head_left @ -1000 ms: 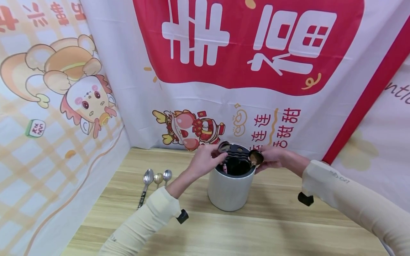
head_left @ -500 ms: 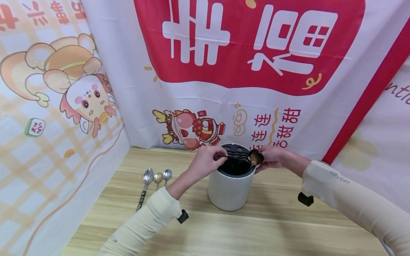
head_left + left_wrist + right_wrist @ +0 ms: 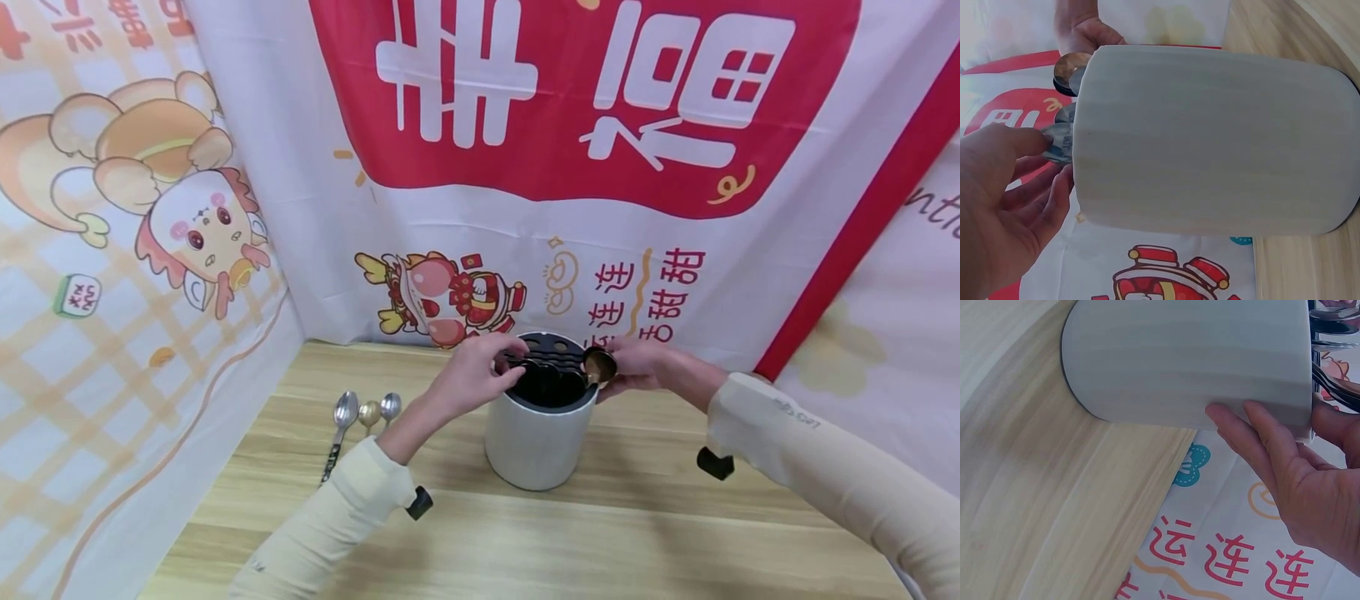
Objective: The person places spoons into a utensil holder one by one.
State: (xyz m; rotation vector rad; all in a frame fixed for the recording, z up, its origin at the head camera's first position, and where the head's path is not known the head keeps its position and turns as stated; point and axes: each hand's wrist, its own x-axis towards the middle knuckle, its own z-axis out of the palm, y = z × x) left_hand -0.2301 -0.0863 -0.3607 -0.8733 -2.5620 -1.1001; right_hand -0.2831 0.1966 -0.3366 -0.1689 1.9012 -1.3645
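A white cylindrical utensil holder (image 3: 534,450) with a black slotted insert (image 3: 551,343) stands upright on the table. My left hand (image 3: 480,373) is at its top left, thumb and fingers around a spoon (image 3: 1059,142) whose bowl sticks out above the rim. My right hand (image 3: 637,365) holds the holder from the far right; its fingers (image 3: 1260,440) lie along the wall and its thumb is at the rim. Beside that thumb, a bronze-looking spoon (image 3: 599,367) leans out of the holder. Other utensil heads (image 3: 1334,345) show at the opening, partly hidden.
Left of the holder, a slotted spoon (image 3: 345,410) with a patterned dark handle, a gold-toned spoon (image 3: 369,414) and a silver spoon (image 3: 390,407) lie on the wooden table (image 3: 645,533). A printed cloth (image 3: 465,225) hangs close behind the holder.
The spoon in my left hand has turned and gone lower into the holder, and the left fingers have spread slightly. My right hand stays at the holder.
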